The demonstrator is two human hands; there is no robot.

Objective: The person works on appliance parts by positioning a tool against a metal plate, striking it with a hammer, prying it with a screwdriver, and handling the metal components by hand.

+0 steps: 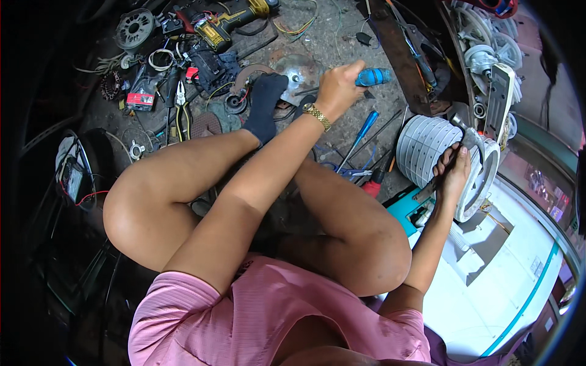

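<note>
On the floor [387, 100] at far left, I see a slotted grey disc [135, 29] above a clear packet [140, 100] with a red label, its contents too small for me to make out. Next come pliers [182, 110] with yellow-and-black grips, noses away from the person, and a yellow power tool [217, 33] beyond them. A dark-socked foot [267, 100] rests against a metal plate [296, 64].

Just right of the foot, the left hand [339, 91], a gold watch [317, 116] at its wrist, is closed around a blue screwdriver [373, 76]. I read its long axis as running nearly crosswise: shaft to the left, toward the foot and plate, handle butt to the right. I cannot tell whether the tip touches anything.

Farther right, a second screwdriver [364, 131] lies aslant, blue handle away from the person, near scissors [351, 172] and a red-handled tool [373, 183].

Beside a ribbed white drum [421, 149], I find the right hand [453, 177] wrapped around a hammer [471, 139]. Its long axis slants, head up and right, handle butt down and left. Beyond, white reels [479, 58] lie heaped near a pale casing [500, 97]; below stands a white cabinet [519, 268] with a recess in its face.
</note>
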